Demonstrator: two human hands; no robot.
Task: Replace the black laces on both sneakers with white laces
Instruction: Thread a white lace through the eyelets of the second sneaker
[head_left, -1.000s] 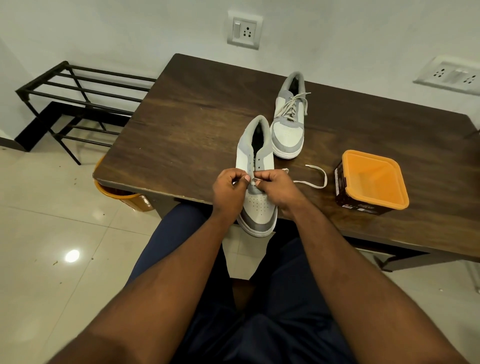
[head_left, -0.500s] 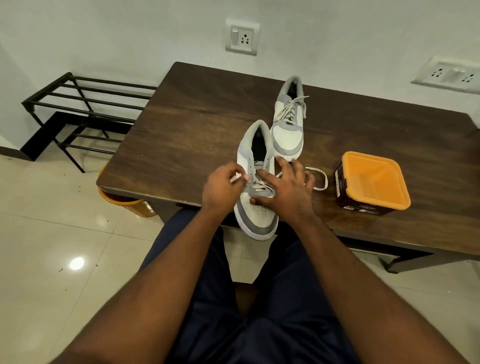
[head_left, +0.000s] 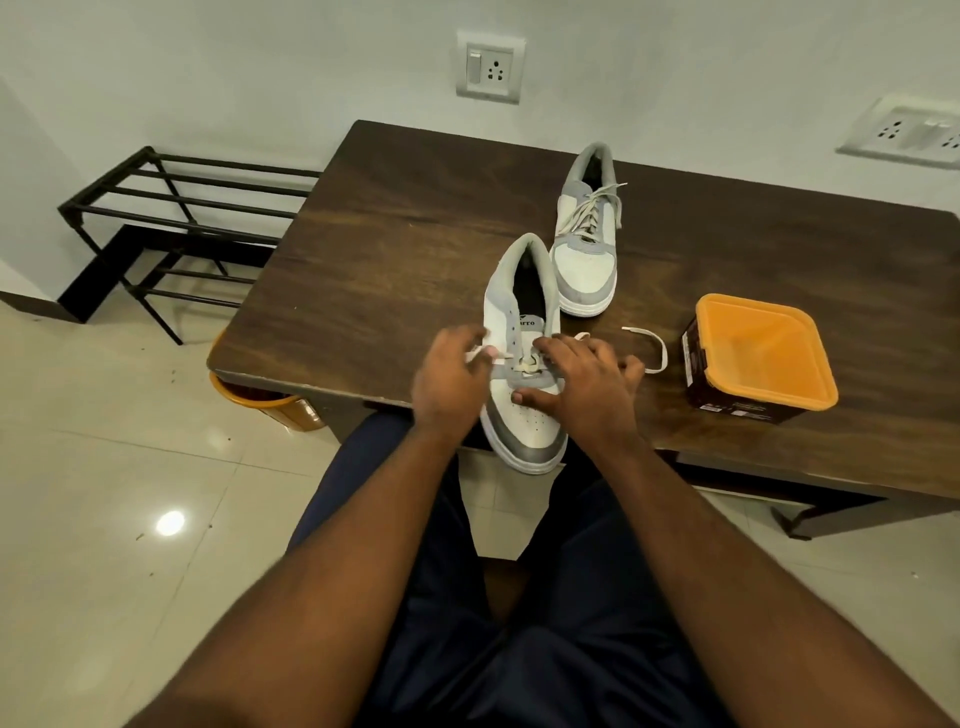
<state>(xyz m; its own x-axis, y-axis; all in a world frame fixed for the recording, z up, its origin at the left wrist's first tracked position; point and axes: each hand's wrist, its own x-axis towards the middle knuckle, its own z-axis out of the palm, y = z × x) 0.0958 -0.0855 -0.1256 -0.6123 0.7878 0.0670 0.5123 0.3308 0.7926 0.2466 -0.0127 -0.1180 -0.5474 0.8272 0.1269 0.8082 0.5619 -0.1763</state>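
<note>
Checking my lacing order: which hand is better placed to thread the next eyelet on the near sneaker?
Probably the left hand: it pinches a white lace end beside the eyelets, while the right hand lies spread across the near sneaker, steadying it.

Dark wooden table (head_left: 415, 249), black rack (head_left: 171, 218), tiled floor (head_left: 104, 467)

Dark wooden table (head_left: 395, 249) with two sneakers (head_left: 524, 364) (head_left: 587, 244), white lace (head_left: 655, 349), orange-lidded tub (head_left: 759, 358).
</note>
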